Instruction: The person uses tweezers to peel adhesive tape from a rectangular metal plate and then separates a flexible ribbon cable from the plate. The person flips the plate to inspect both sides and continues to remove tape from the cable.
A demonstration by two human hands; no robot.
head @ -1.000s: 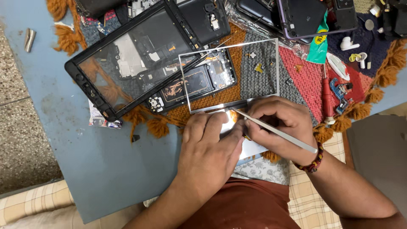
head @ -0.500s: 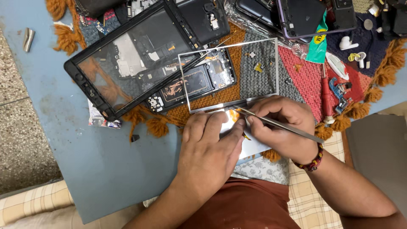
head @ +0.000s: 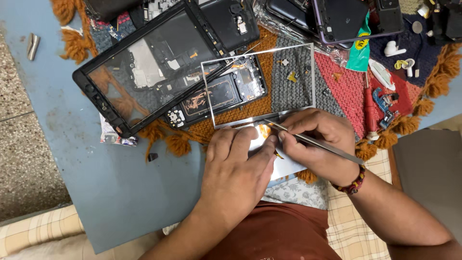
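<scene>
My left hand point(head: 239, 169) presses flat on the near end of a silver display frame point(head: 313, 72), whose open rectangle lies over the knitted mat. My right hand point(head: 320, 144) grips thin metal tweezers point(head: 317, 142). Their tip points left to the frame's near edge by my left fingertips. A small orange piece shows between my fingers there. Beyond the frame lies an opened phone body point(head: 216, 96) with its circuit boards exposed.
A large black tablet frame with glass point(head: 144, 67) rests at the back left on the blue board point(head: 120, 192). Dark phone parts point(head: 346, 19), a red screwdriver point(head: 368, 110), white earbuds point(head: 392, 48) and small components lie on the multicoloured knitted mat point(head: 346, 82). A metal clip point(head: 32, 45) lies far left.
The tweezers have swung a little, their tip now lying further left at the frame's near edge. My left hand stays pressed in place.
</scene>
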